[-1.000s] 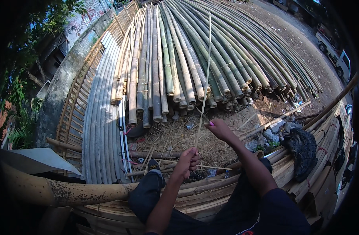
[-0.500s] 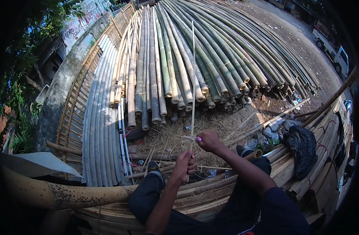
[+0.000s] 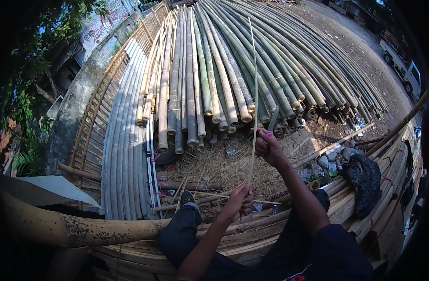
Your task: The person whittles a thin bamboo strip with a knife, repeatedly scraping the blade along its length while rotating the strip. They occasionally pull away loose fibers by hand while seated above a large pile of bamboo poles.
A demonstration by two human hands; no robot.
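Your left hand point(image 3: 239, 204) was closed around the near end of a long, thin, pale bamboo strip point(image 3: 252, 161), which pointed away toward the stacked green-and-tan, round bamboo poles point(image 3: 207, 93). Your right hand point(image 3: 269, 149), just right of the strip, was curled around a pink-handled, grey-bladed knife point(image 3: 273, 120).

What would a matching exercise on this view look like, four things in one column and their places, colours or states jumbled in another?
1. left hand
2. right hand
3. corrugated sheets
4. truck

A. grey, left of the bamboo poles
B. holding the knife with the pink handle
C. white, toward the upper right
D. gripping the thin strip near its lower end

Pairs: 1-D, 2-B, 3-A, 4-C
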